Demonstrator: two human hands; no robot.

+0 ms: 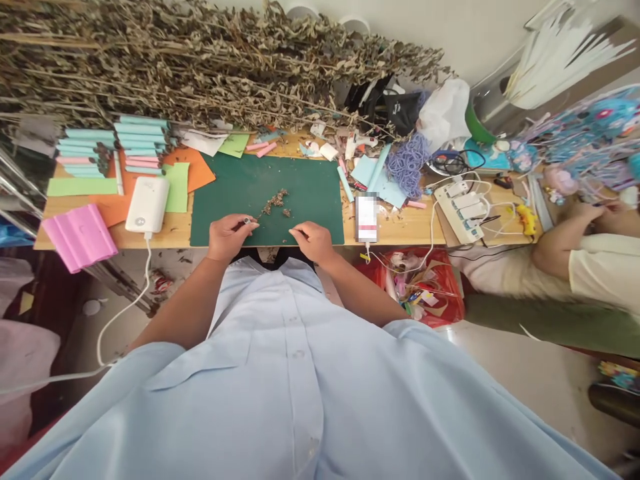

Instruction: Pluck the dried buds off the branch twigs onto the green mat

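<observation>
Both of my hands are over the front edge of a dark green cutting mat (220, 187). My left hand (229, 236) is closed in a pinch, with a small shiny round spot at its index finger; what the fingertips hold is too small to make out. Across from it, my right hand (315, 241) also has thumb and fingers pressed together, and anything in them is hidden. Between and just beyond the hands lies a small pile of crumbled dried leaves (275, 202), its near-left end close to my left fingertips. A separate leaf clump (287, 213) sits nearer my right hand.
Dried leafy stalks (200, 67) are heaped along the back. Rolled blue paper tubes (143, 137) and a white power bank (147, 205) are on the left. On the right are a phone (367, 217), purple yarn (407, 167), a power strip (460, 208) and another person's arm (557, 243).
</observation>
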